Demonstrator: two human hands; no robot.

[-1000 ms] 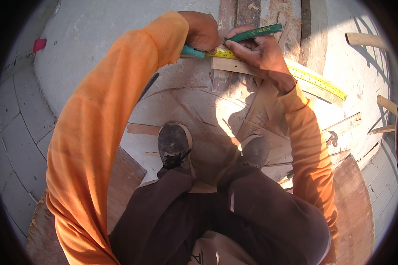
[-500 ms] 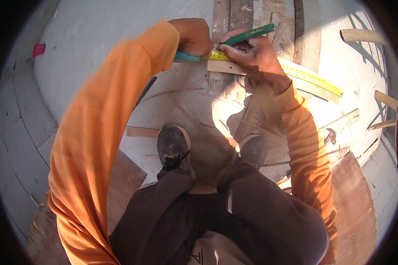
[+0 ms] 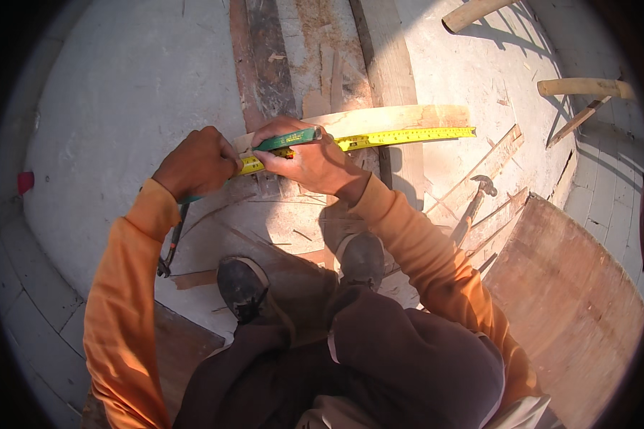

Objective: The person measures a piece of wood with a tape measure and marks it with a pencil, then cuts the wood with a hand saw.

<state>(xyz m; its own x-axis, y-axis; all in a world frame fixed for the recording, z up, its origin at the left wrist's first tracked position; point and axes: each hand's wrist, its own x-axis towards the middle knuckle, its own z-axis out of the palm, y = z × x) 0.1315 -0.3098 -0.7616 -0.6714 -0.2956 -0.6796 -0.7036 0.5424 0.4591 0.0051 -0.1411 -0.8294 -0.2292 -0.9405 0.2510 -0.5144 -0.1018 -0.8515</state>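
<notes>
My left hand (image 3: pixel 200 163) is closed at the near end of a yellow tape measure (image 3: pixel 408 136), whose blade comes out from under its fingers; the hand hides the case. Along the blade's far side lies a pale, narrow wood strip (image 3: pixel 386 116). My right hand (image 3: pixel 311 163) grips a green carpenter's pencil (image 3: pixel 290 139) and rests over tape and strip, the pencil's end toward my left hand. Below my left hand, partly covered, is a dark metal tool (image 3: pixel 170 250) with a bit of teal beside it.
A claw hammer (image 3: pixel 474 204) lies at the right among wood offcuts (image 3: pixel 504 154). Long boards (image 3: pixel 390 64) run away under the strip. Curved brown panels (image 3: pixel 565 286) stand near my legs. Round wooden poles (image 3: pixel 583 87) jut in at the far right. A pink object (image 3: pixel 26 182) sits far left.
The view has shifted, so hands and boards appear farther left. Both hands are lower in the picture. More of the wood strip shows beyond the tape, and the right hand still holds the pencil.
</notes>
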